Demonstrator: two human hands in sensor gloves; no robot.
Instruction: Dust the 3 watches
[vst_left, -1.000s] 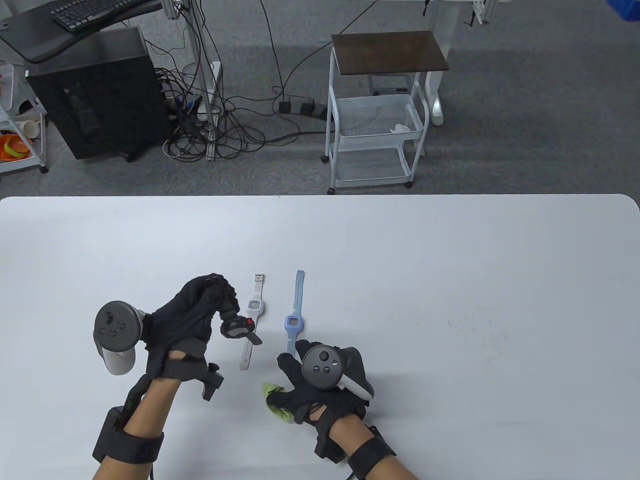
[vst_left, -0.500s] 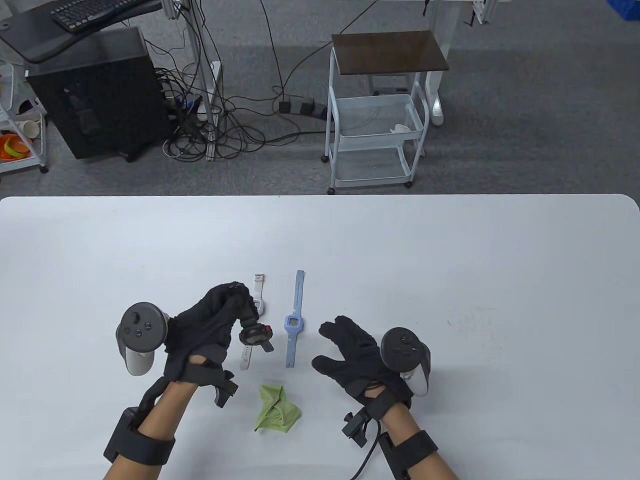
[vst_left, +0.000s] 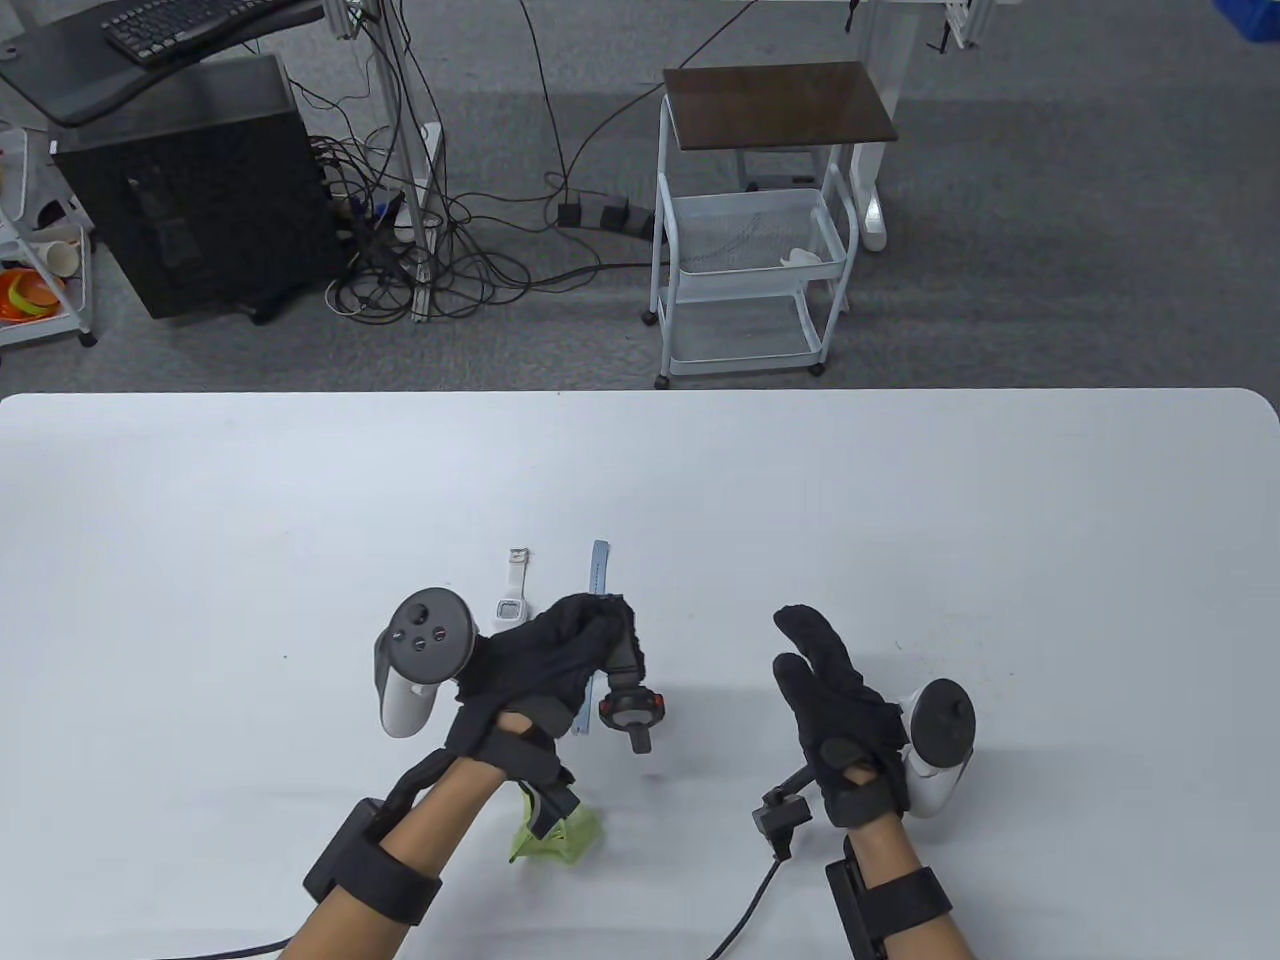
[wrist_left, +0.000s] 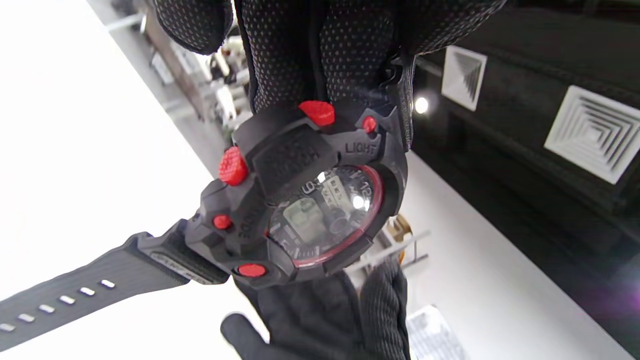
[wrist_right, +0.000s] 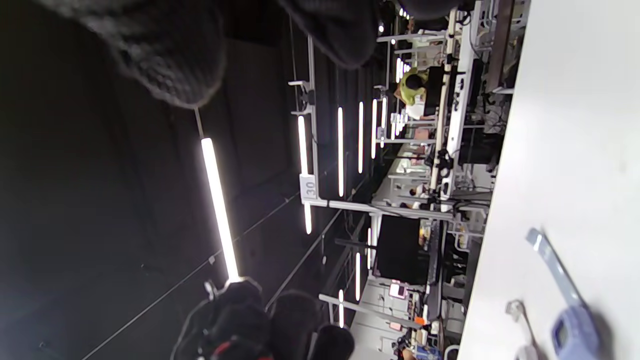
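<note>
The left hand (vst_left: 545, 655) holds the black watch (vst_left: 632, 708) up by its strap, above the table (vst_left: 900, 520). The right hand (vst_left: 835, 700) is flat and holds nothing. It should pick up the green cloth (vst_left: 570, 838) and wipe the watch face softly.

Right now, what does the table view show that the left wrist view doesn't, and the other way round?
Only the table view shows the white watch, the blue watch and the green cloth lying on the table. Only the left wrist view shows the black watch up close: its red buttons, the word LIGHT and the dial. Both show the left hand holding that watch by its strap, and the right hand open, holding nothing.
</note>
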